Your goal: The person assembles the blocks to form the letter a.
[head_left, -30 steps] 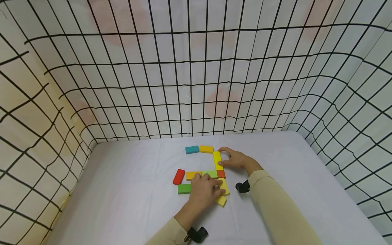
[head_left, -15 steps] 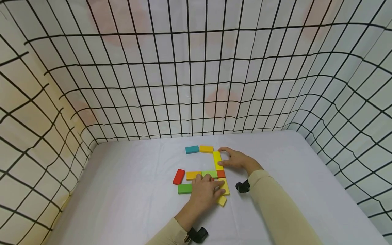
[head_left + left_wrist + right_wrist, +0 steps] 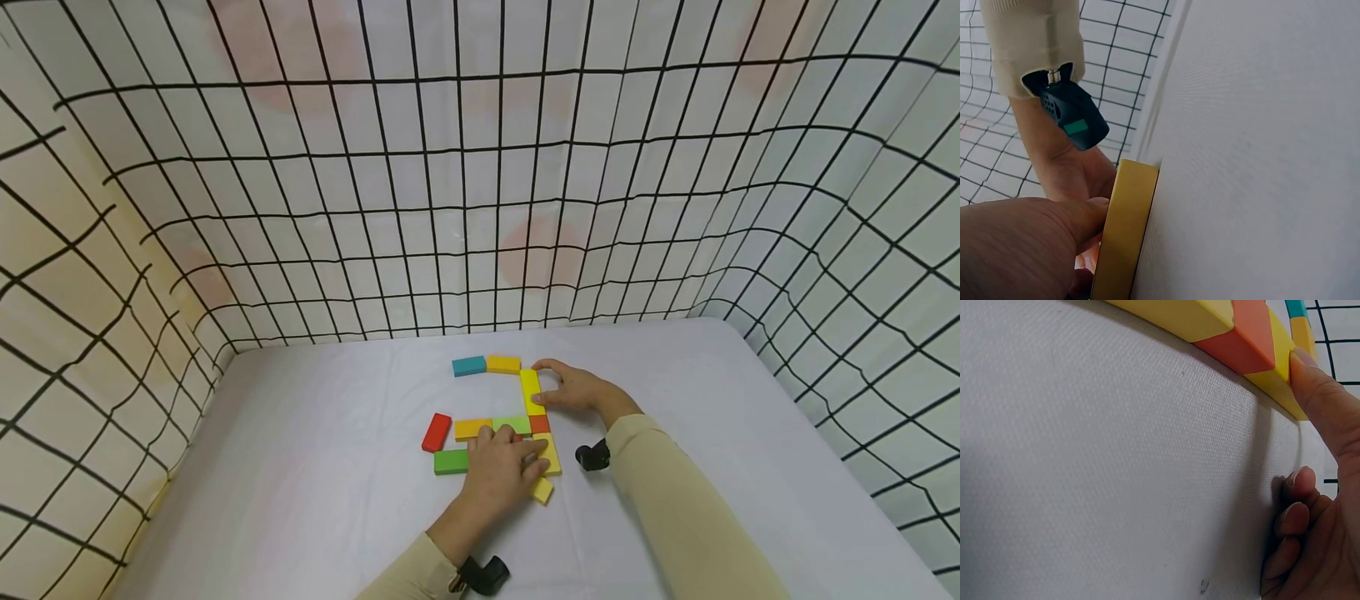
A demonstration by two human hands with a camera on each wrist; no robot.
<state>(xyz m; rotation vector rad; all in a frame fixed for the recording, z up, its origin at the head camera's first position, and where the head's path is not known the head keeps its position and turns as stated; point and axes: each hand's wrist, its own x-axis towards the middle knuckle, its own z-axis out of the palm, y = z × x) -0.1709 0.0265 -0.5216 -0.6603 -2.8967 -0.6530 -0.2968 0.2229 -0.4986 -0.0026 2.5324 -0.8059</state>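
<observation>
My right hand (image 3: 573, 389) lies on the cloth beside an upright-running bright yellow block (image 3: 529, 385). Its thumb touches the block's right side, and the index fingertip is by the far end. In the right wrist view that thumb (image 3: 1313, 387) presses the block's edge, near an orange-red block (image 3: 1241, 344); the other fingers curl loosely on the cloth. My left hand (image 3: 495, 475) rests over the near blocks. Its index finger and thumb touch a pale yellow block (image 3: 553, 457), with another yellow block (image 3: 542, 491) below. Its palm hides part of a green block (image 3: 450, 462).
A light green block (image 3: 510, 424) and an orange-yellow one (image 3: 473, 429) form a row, with a tilted red block (image 3: 436, 433) at left. Farther back lie a teal block (image 3: 468, 367) and an amber one (image 3: 503, 364). Black wire mesh (image 3: 480, 208) surrounds the white-covered table (image 3: 315, 458).
The left hand has shifted very slightly on the near blocks. The right hand and the blocks stay in place, while the whole view drifts a little.
</observation>
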